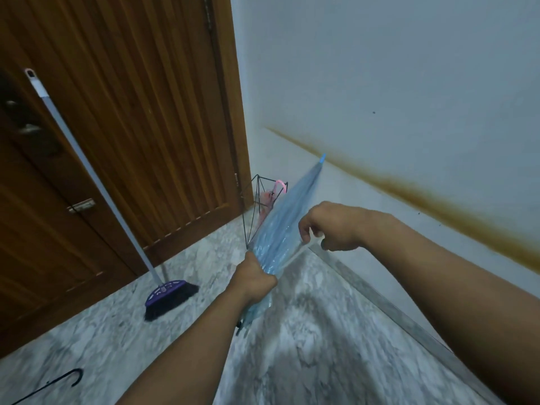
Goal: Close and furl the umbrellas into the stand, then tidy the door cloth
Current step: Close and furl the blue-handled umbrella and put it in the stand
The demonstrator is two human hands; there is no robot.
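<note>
A translucent blue umbrella [287, 217], folded, slants up toward the wall with its tip at the upper right. My left hand [252, 277] grips its gathered canopy near the lower end. My right hand [330, 226] pinches the clear closing strap at the canopy's side. Behind the umbrella, a black wire stand [257, 200] sits in the corner by the door and holds a pink umbrella [270, 198] with a curved pink handle. A black umbrella handle [71, 378] lies on the floor at the lower left.
A broom [168, 295] with a purple head and grey pole leans on the brown wooden door [131, 112]. White walls meet at the corner; a brown stain runs along the right wall. The floor is grey marble.
</note>
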